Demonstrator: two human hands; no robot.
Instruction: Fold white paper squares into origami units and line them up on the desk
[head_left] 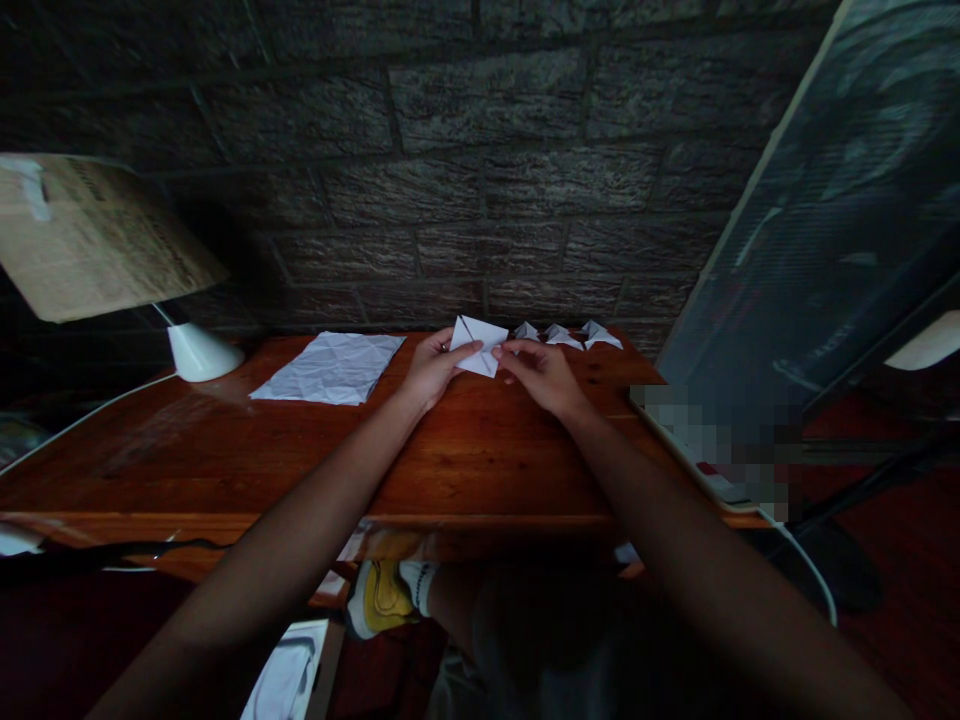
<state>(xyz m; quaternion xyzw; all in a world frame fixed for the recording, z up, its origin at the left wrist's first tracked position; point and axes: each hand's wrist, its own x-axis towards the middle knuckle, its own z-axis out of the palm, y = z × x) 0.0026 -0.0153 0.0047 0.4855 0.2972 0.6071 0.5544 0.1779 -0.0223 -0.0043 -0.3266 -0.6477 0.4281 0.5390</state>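
Both of my hands hold a small folded white paper (pixel 478 345) above the far part of a wooden table (pixel 300 450). My left hand (pixel 433 368) pinches its left edge with thumb and fingers closed. My right hand (pixel 536 375) grips its right lower corner, fingers curled. The paper shows diagonal creases. Three small folded white paper pieces (pixel 566 336) lie in a row just right of it near the wall.
A crumpled white paper sheet (pixel 330 367) lies flat at the left. A white lamp base (pixel 201 352) with a cord stands far left, under a tan shade (pixel 82 235). A dark brick wall rises behind. A screen panel (pixel 825 220) leans at the right.
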